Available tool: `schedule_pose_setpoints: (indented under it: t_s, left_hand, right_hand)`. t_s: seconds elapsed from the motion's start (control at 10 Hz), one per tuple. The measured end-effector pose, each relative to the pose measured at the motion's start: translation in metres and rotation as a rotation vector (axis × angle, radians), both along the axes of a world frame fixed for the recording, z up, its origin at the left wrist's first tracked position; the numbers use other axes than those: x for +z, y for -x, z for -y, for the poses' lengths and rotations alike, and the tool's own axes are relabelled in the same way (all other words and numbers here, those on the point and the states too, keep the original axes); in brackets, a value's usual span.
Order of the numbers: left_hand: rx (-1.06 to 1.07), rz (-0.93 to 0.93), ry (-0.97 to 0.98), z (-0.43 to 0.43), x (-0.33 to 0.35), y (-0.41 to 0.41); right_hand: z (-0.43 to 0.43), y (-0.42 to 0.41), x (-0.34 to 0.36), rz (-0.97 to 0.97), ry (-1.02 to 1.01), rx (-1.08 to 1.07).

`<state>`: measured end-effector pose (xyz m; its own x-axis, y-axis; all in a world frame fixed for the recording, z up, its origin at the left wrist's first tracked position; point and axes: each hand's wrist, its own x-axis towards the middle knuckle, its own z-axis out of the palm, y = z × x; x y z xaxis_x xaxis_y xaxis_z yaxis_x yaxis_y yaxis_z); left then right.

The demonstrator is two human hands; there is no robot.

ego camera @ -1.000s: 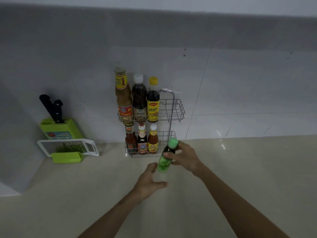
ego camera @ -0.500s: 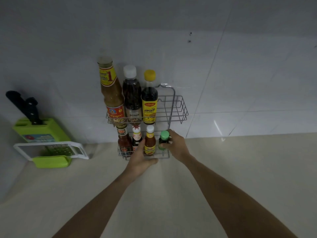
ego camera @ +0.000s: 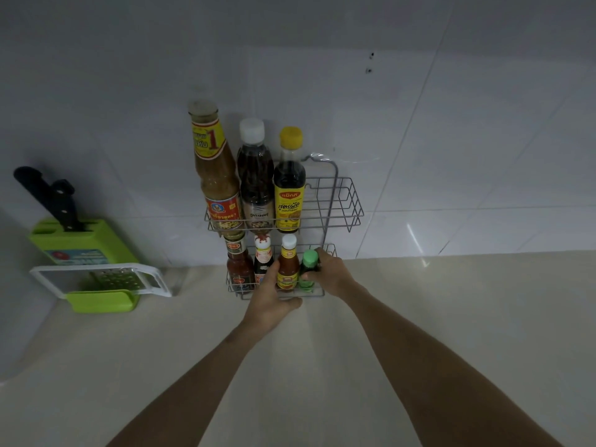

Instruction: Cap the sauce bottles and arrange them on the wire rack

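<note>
The right hand [ego camera: 332,275] gripped the bottle [ego camera: 309,259] by the neck at the rack [ego camera: 317,295] lower right end; seemingly light and smooth. The left hand [ego camera: 269,306] grip was unclear.

Seven sauce bottles [ego camera: 287,201] fill one two-tier wire rack [ego camera: 350,201]: three tall on its upper tier, four small on its lower. Left of the rack sit one green knife block [ego camera: 80,240], two black-handled knives [ego camera: 42,195] and one grater [ego camera: 113,279].
</note>
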<state>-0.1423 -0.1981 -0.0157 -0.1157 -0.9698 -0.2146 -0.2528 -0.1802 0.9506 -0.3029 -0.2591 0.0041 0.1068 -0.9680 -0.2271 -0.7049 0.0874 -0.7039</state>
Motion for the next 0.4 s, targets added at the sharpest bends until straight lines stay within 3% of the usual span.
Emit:
schedule_pose_setpoints:
  t_s: [0.4]
  left_hand:
    - [-0.014,0.08,0.102,-0.008,0.016,-0.01]
  right_hand:
    - [-0.05,0.006,0.018,-0.075,0.079,-0.003]
